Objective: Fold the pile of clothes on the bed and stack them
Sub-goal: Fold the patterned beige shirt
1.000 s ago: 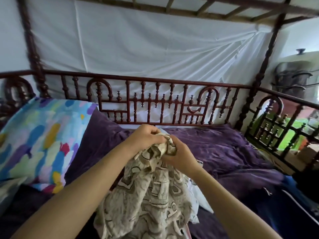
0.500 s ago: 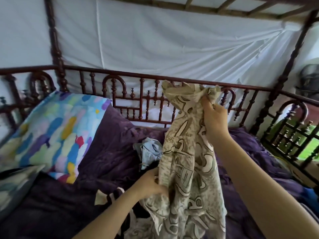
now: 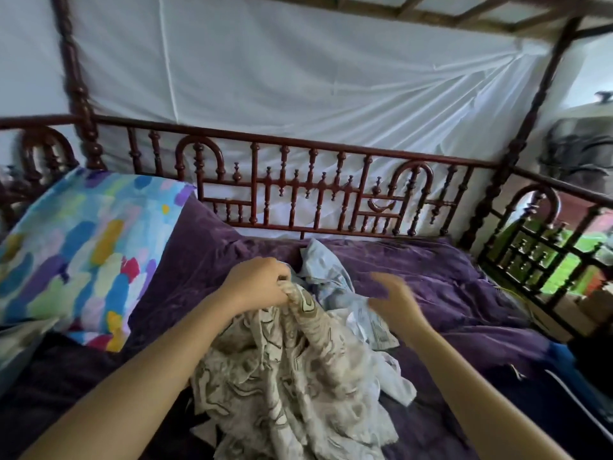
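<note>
My left hand pinches the garment at its bunched top; it drapes onto the pile, centre-near on the bed. Right hand spread, empty. Cloth looks light, limp: grip two corners.

The right hand is smeared by motion blur, its fingertips indistinct. The beige, brown-patterned fabric garment runs off the bottom edge (its kind cannot be told) and covers part of the crumpled pale blue garment.
</note>
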Tool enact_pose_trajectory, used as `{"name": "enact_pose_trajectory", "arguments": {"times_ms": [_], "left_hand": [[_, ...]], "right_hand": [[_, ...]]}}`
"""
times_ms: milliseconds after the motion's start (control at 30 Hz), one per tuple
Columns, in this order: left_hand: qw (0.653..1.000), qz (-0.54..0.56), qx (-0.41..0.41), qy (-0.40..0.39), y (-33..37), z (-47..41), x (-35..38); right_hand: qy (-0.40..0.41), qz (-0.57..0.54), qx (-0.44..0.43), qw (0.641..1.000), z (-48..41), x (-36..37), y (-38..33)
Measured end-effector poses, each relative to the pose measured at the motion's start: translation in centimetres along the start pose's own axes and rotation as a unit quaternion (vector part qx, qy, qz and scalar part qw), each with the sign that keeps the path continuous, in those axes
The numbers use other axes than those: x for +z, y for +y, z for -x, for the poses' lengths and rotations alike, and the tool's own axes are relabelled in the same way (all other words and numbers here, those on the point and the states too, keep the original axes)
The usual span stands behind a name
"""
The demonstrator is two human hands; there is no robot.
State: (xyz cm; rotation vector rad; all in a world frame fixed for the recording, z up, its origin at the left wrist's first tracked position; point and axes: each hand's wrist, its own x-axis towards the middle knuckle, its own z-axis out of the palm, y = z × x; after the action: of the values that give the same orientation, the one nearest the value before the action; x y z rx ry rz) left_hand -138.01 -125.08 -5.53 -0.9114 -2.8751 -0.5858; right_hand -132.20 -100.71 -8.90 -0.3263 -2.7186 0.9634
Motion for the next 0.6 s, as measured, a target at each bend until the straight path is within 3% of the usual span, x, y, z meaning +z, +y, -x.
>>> {"name": "enact_pose_trajectory", "arguments": {"times_ms": [67,133,200,267,333,400,467,600], "left_hand": [[0.999,-0.025,0.028,-0.009,2.1,0.0,-1.0],[0.999,-0.013,0.042,-0.017,3.3,0.0,-1.7],[0.999,-0.005,0.042,0.002,3.6,0.1,-2.3],[0.996,0.082,0.029,0.0,2.4,0.5,-2.6],[0.96,0.28,0.011,-0.022,0.0,1.7,-1.9],[0.912,0.41,-0.004,0.019,-2.7,3.4,0.3],[0.899,0.436,-0.043,0.004,-4.9,5.2,3.8],[0.888,0.431,-0.086,-0.136,-5.2,6.3,9.0]], "right_hand": [[-0.151,0.008,-0.116,0.982,2.0,1.6,-4.1],[-0.203,-0.03,-0.171,0.963,2.7,3.2,-6.2],[-0.149,-0.084,-0.162,0.972,2.4,3.8,-6.9],[-0.079,-0.113,-0.144,0.98,1.6,3.2,-7.3],[-0.048,-0.151,-0.121,0.98,1.0,1.8,-8.4],[-0.024,-0.201,-0.094,0.975,0.3,-0.2,-9.7],[0.001,-0.244,-0.092,0.965,-0.3,-2.2,-11.2],[0.019,-0.286,-0.126,0.95,-0.9,-5.6,-14.3]]}}
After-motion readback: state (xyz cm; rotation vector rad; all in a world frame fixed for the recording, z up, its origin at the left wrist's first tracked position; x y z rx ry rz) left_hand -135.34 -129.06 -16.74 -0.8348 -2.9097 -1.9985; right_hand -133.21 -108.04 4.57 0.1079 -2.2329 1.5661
